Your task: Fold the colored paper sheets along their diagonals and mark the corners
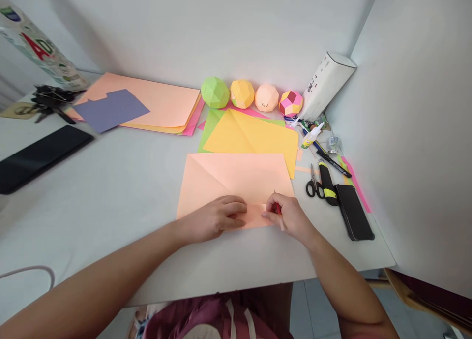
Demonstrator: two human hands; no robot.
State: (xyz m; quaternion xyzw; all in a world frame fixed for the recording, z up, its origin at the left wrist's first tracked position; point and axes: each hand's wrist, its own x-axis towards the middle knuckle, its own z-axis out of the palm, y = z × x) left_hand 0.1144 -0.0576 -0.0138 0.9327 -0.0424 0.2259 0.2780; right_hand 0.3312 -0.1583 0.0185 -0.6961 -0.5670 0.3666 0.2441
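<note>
A peach sheet of paper [236, 176] with a diagonal crease lies on the white table [140, 191] in front of me. My left hand [217, 217] rests on its near edge with fingers curled, pressing the paper down. My right hand [287, 215] is closed around a thin red pencil [277, 208], its tip on the paper just right of my left hand. A yellow sheet [254, 137] and a green sheet [209, 125] lie under the peach one, farther back.
Several paper polyhedra [241, 94] line the back wall beside a white carton [326, 85]. Scissors [313, 184], pens, a glue bottle [311, 135] and a black phone [353, 212] sit at right. A paper stack [147, 103], keys [49, 103] and a dark tablet [37, 157] sit at left.
</note>
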